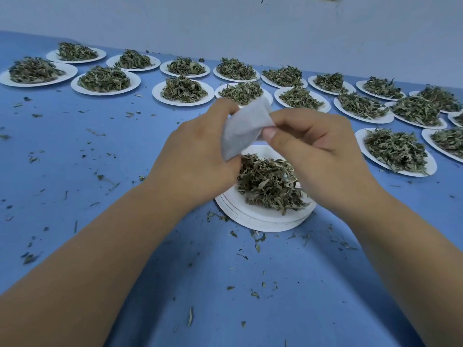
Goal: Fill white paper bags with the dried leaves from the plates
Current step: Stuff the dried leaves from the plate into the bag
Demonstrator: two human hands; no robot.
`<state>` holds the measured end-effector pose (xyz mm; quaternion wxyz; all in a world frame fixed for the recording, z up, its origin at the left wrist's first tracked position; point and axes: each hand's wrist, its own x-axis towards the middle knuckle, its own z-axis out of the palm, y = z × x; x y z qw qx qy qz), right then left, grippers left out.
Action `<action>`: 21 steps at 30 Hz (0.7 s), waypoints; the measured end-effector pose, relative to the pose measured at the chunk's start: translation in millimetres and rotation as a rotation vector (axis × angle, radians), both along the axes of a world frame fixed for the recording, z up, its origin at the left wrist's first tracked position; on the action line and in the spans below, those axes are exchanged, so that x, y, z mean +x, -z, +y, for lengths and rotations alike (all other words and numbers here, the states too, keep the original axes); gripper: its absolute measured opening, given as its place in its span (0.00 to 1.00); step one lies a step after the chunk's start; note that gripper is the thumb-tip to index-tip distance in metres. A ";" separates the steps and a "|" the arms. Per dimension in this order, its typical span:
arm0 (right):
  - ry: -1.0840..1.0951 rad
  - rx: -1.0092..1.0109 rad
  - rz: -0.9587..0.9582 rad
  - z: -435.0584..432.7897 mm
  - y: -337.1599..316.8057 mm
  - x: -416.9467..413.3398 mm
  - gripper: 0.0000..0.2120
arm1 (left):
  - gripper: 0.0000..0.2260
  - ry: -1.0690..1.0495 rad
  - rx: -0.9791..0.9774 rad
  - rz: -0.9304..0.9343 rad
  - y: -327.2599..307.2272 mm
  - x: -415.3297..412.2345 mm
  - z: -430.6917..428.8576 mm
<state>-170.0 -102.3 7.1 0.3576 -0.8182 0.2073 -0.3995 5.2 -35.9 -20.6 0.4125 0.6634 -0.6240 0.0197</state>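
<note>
Both hands hold one white paper bag (pixel 244 128) just above the stack of plates (pixel 263 216): the left hand (pixel 200 156) grips its side, the right hand (pixel 315 146) pinches its edge.

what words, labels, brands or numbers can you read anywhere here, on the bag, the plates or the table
There is no readable text.
The paper bag, pinched between the left hand and the right hand, shows plain white paper.
The plates have bare white rims with no print.
The table and the wall carry no writing or signs.
</note>
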 end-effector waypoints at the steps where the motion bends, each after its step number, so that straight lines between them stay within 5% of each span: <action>1: 0.001 0.014 -0.029 -0.8 -1.6 1.4 0.10 | 0.20 -0.031 0.021 0.005 0.6 3.9 -0.7; 8: 0.027 -0.048 0.069 -3.1 -13.5 7.2 0.08 | 0.09 -0.152 0.096 0.125 0.7 14.4 -2.6; 15: -0.043 -0.025 0.399 -7.2 -28.6 8.6 0.13 | 0.13 -0.070 0.085 0.153 -6.6 12.9 -1.1; 21: -0.034 -0.087 0.239 -7.7 -40.2 8.2 0.05 | 0.17 0.008 0.077 0.209 -7.2 12.2 1.0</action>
